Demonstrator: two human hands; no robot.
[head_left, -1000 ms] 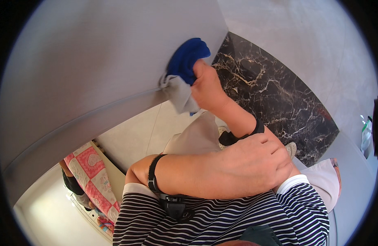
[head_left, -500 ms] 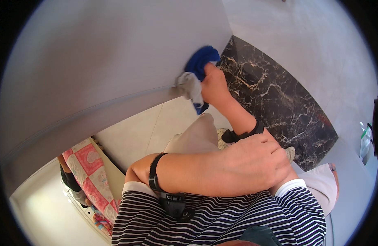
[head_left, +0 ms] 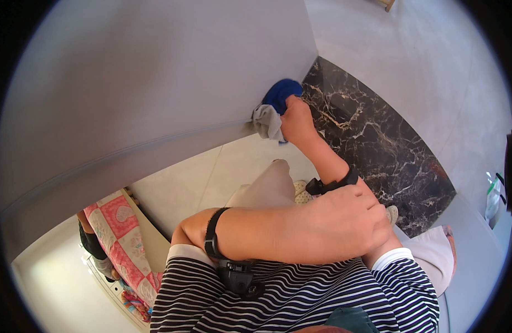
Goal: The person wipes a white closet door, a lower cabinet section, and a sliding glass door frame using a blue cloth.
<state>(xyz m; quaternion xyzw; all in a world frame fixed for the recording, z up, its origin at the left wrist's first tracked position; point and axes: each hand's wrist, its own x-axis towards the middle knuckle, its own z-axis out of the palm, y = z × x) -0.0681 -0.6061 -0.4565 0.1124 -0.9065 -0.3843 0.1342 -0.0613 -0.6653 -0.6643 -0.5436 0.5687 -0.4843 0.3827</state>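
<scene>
My right hand (head_left: pixel 299 121) grips a blue and grey cloth (head_left: pixel 280 95) and presses it against a pale grey panel (head_left: pixel 173 72), close to the panel's far lower corner. The cloth's grey part hangs bunched beside my knuckles. Across my body lies my left arm, and my left hand (head_left: pixel 345 222) is closed around my right forearm (head_left: pixel 367 191), just behind a black wrist strap (head_left: pixel 336 182). The fingertips of my left hand are partly hidden.
A dark marble floor strip (head_left: pixel 372 133) runs beside the panel, with pale flooring (head_left: pixel 411 55) beyond. Cream tiles (head_left: pixel 206 166) lie below the panel. At the lower left is a pink and white patchwork quilt (head_left: pixel 120 219). A wooden piece (head_left: pixel 387 5) shows at the top edge.
My right hand and the cloth have moved slightly nearer and to the right along the panel. My left hand keeps its hold on the right forearm.
</scene>
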